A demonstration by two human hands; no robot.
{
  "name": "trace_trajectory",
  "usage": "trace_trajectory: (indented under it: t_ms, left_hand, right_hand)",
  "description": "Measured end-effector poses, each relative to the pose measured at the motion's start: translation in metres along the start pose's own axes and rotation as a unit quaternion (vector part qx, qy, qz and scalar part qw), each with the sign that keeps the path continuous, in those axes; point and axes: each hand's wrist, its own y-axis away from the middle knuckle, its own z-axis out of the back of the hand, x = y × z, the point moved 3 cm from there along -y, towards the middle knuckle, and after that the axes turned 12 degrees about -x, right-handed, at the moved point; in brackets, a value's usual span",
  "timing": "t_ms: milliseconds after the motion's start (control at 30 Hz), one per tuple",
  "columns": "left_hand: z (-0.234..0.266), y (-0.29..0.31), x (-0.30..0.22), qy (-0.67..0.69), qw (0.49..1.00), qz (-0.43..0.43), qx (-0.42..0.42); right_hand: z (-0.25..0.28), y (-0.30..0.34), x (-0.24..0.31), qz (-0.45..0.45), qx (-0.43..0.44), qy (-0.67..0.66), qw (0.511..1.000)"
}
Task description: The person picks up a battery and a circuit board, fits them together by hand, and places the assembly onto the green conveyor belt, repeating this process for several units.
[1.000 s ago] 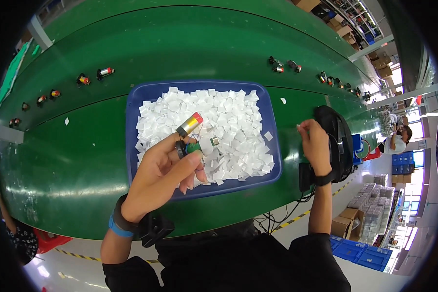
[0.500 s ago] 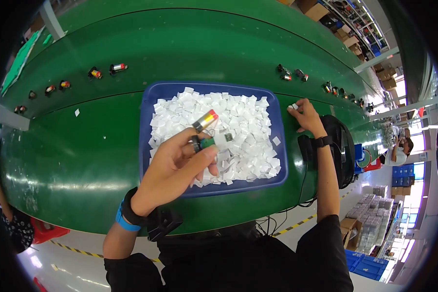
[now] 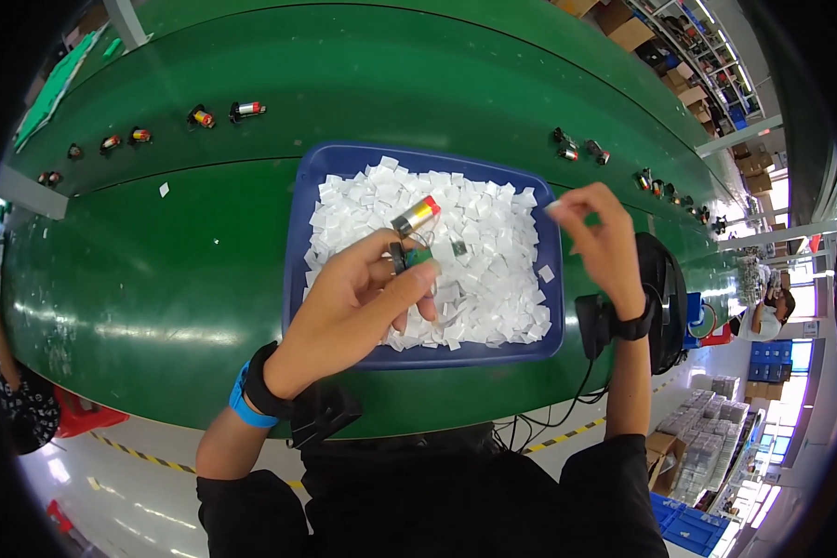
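In my left hand (image 3: 349, 307) is a small electronic assembly: a green circuit board (image 3: 420, 254) pinched between thumb and fingers, with a silver, yellow and red cylindrical battery (image 3: 416, 216) wired above it. The hand is over a blue tray (image 3: 417, 156) filled with small white square pads (image 3: 484, 246). Above the tray's right edge is my right hand (image 3: 604, 244), thumb and forefinger brought together at a small white bit; it looks like one of the pads, though blur hides its outline.
More battery assemblies (image 3: 247, 111) lie in a row at the far left, others (image 3: 597, 152) at the far right. A black bag (image 3: 662, 302) and cables sit right of the tray. Another person (image 3: 767, 314) is in the right background, and a person's arm shows at the left edge.
My right hand has lifted off the table and come toward the tray with the white bit at its fingertips. My left hand still holds the assembly; the whole view has shifted slightly.
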Motion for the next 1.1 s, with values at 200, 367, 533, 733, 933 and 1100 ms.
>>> trace_trajectory:
  t_ms: [200,367,533,733,933,1100]
  left_hand:
    - [0.001,-0.008,0.005,-0.035,0.999,-0.014,-0.025]
    - [-0.001,-0.004,0.008,-0.061,0.997,-0.04,-0.025]
    - [0.002,-0.003,0.013,-0.126,0.991,-0.041,0.019]
    - [0.0,-0.004,0.005,-0.05,0.997,0.009,0.06]
    - [-0.002,-0.004,0.007,-0.016,0.989,0.077,0.126]
    - [-0.002,-0.006,0.011,0.002,0.982,0.102,0.156]
  right_hand:
    - [-0.035,0.012,0.054,0.117,0.139,-0.001,0.983]
    - [-0.032,0.011,0.068,0.039,0.131,-0.01,0.991]
    - [-0.026,0.011,0.109,0.03,0.058,-0.164,0.984]
    - [-0.025,0.028,0.12,0.23,0.065,-0.086,0.967]
    - [-0.025,0.036,0.115,0.342,0.03,-0.035,0.939]
    - [-0.014,0.034,0.122,0.367,0.06,-0.029,0.928]
